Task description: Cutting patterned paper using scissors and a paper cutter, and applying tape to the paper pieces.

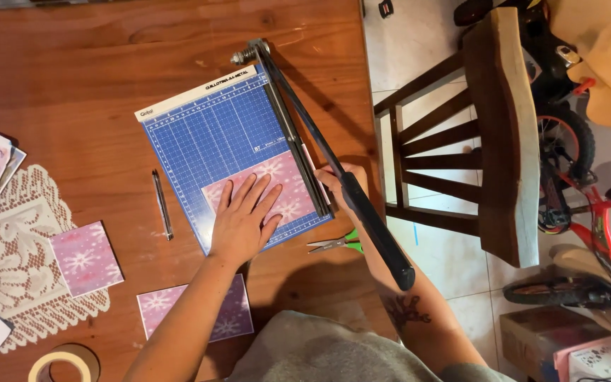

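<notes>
A blue guillotine paper cutter point(210, 131) with a grid lies on the wooden table point(72, 64). A pink sheet with white snowflakes point(281, 185) rests on its lower part. My left hand point(243, 219) lies flat on that sheet, fingers spread. My right hand point(344, 185) is at the cutter's right edge, closed on the black handle of the raised blade arm point(376, 230), which partly hides the hand. The arm slants from the pivot at the cutter's top corner down to the lower right.
Green-handled scissors point(337, 244) lie just below the cutter. A dark pen point(162, 204) lies left of it. Two pink cut pieces point(85, 257) point(229, 318), a lace doily point(8, 240), patterned paper, a tape roll point(63, 362). A wooden chair point(503, 134) and small bicycles stand right.
</notes>
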